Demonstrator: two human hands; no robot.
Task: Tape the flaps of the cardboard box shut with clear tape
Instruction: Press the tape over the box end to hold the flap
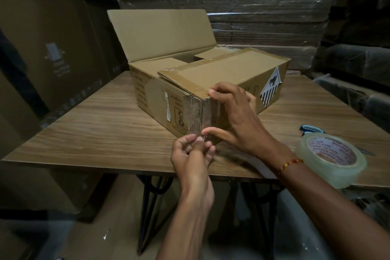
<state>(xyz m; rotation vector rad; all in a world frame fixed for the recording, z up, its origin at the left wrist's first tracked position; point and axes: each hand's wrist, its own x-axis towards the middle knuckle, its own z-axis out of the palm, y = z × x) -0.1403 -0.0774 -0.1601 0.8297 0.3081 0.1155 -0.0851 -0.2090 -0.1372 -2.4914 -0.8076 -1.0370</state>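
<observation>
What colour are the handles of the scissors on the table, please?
Blue; the scissors show in the head view, behind the tape roll.

The brown cardboard box sits on the table, a corner turned toward the viewer. Its far flap stands upright; the near flap lies folded down, old tape along its edges. A strip of clear tape runs down the near corner. The tape roll, clear with a printed core, lies flat at the right.

The wooden table bears cardboard box, tape roll, scissors.
</observation>
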